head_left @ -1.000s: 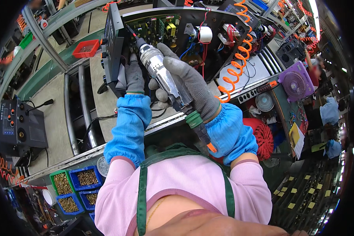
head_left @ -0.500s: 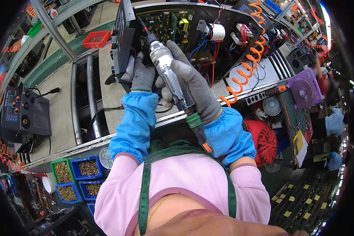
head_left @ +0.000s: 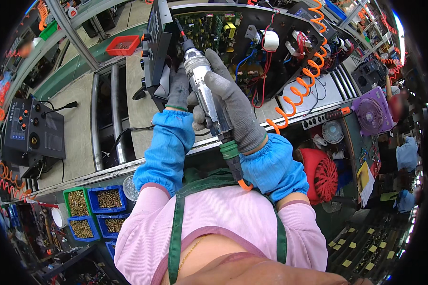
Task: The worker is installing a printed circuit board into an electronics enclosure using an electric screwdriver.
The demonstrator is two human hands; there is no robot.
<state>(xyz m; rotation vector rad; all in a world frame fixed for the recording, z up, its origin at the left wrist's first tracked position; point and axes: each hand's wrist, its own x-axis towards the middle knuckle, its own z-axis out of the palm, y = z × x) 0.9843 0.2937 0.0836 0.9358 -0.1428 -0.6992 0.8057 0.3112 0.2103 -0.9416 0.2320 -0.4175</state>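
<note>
My right hand (head_left: 235, 104), in a grey glove, is wrapped round a silver air screwdriver (head_left: 202, 88) with a green collar at its rear. The tool's thin bit points up and left into an open black machine housing (head_left: 280, 50), beside its front panel (head_left: 158, 45). A green circuit board (head_left: 202, 31) with many parts sits inside, close to the bit. My left hand (head_left: 178, 90), also gloved, reaches in just behind the front panel, left of the screwdriver. Its fingertips are in shadow, and what they touch is hidden.
Coiled orange air hose (head_left: 297, 97) hangs at the right of the housing. A finished-looking black machine (head_left: 35, 128) stands at left, past metal rollers (head_left: 116, 114). Blue bins (head_left: 107, 199) and a green bin (head_left: 77, 203) of screws sit below the bench edge. A red tray (head_left: 123, 46) lies beyond.
The whole view has shifted slightly, with the bench scene further right and lower. My left hand sits deeper in shadow behind the panel. The screwdriver stays in my right hand, its bit still in the housing.
</note>
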